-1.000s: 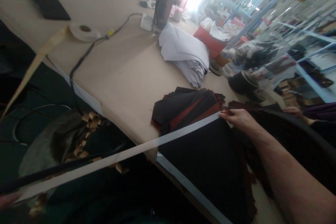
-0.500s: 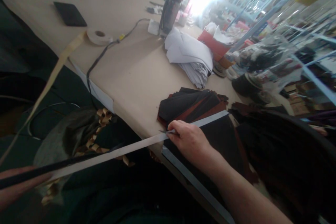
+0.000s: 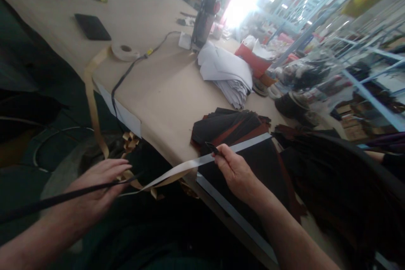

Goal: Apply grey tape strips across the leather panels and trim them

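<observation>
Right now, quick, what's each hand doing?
Left hand: closed, with the dark strip between thumb and fingers.
Right hand: closed, holding a small dark tool.

So your right grip has a small dark pointed tool pinched in it, right at a pale strip that runs along the top of a black sheet. Just beyond that grip there's a fan of black and rusty pieces, then a white stack further out on the surface. A dark strip crosses your left grip, can't tell what those fingers have. Well past it: a tape roll and some flat black thing.
</observation>
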